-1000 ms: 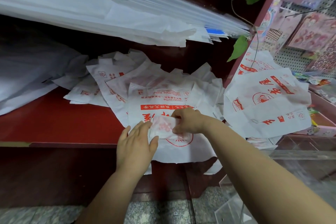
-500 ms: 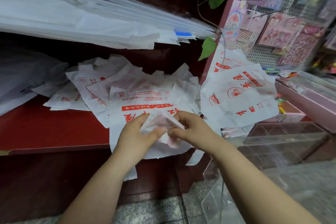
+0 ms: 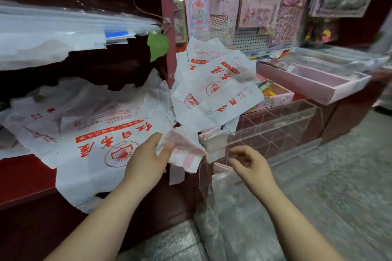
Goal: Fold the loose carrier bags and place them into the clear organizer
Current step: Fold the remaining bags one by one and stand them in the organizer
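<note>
My left hand (image 3: 146, 161) pinches a small folded white-and-red carrier bag (image 3: 184, 150) between thumb and fingers, just left of the clear organizer (image 3: 275, 131). My right hand (image 3: 248, 161) hovers apart from the bag, fingers loosely curled and holding nothing, at the organizer's near left corner. Folded bags (image 3: 212, 140) stand in the organizer's left end. Loose flat bags with red print (image 3: 101, 133) cover the red shelf. More loose bags (image 3: 216, 91) are piled above the organizer.
A stack of clear and white plastic sheets (image 3: 53, 34) fills the upper shelf. Pink trays (image 3: 314, 82) sit right of the organizer, below a pegboard of sticker packs (image 3: 254, 12). Green leaves (image 3: 158, 45) hang by the red post. Grey stone floor (image 3: 318, 197) lies below right.
The view swung right toward the organizer. My right hand let go of the folded bag and moved right. My left hand carried the bag to the organizer's edge.
</note>
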Motion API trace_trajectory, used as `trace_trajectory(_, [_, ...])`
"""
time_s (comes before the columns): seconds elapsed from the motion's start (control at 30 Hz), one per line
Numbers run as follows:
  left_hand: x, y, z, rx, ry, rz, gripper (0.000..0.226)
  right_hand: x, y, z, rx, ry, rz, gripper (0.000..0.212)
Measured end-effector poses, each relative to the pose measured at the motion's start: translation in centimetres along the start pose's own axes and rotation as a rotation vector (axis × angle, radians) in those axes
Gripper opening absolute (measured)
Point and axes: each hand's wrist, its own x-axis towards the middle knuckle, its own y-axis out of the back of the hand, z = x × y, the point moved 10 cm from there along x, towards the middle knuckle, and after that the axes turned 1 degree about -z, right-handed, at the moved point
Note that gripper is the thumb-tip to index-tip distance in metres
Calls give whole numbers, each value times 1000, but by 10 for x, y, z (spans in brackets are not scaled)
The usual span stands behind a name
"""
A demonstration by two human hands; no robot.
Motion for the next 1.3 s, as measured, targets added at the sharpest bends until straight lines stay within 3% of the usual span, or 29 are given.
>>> trace_trajectory(0.07, [5, -19, 4, 27, -10, -23, 14, -1, 11, 23, -160, 17, 14, 16])
trace_trajectory(0.2, [14, -36, 13, 8, -34, -19, 2, 10, -17, 22, -356, 118, -127, 43])
trace_trajectory(0.3, [24, -39, 15, -16, -57, 5, 9, 15, -42, 44, -637, 76, -278, 46])
trace_trajectory(0.43, [30, -45, 18, -21, -84, 17, 26, 14, -52, 64, -756, 8, -376, 46])
trace_trajectory(0.57, [30, -55, 19, 39, -52, 41, 23, 11, -43, 70, -627, -37, -379, 38])
trace_trajectory(0.7, [26, -76, 50, 241, -265, 61, 33, 8, -35, 72, -547, -53, -382, 33])
trace_trajectory(0.83, [20, -96, 65, 442, -407, 102, 8, 8, -35, 78, -506, -78, -384, 33])
trace_trajectory(0.93, [17, -107, 64, 574, -467, 101, 36, 9, -35, 81, -489, -93, -382, 30])
trace_trajectory(1.0, [14, -113, 60, 636, -493, 93, 43, 9, -35, 81, -456, -107, -386, 24])
trace_trajectory(1.3, [11, -108, 78, 780, -603, 164, 14, 8, -36, 82, -426, -130, -415, 18])
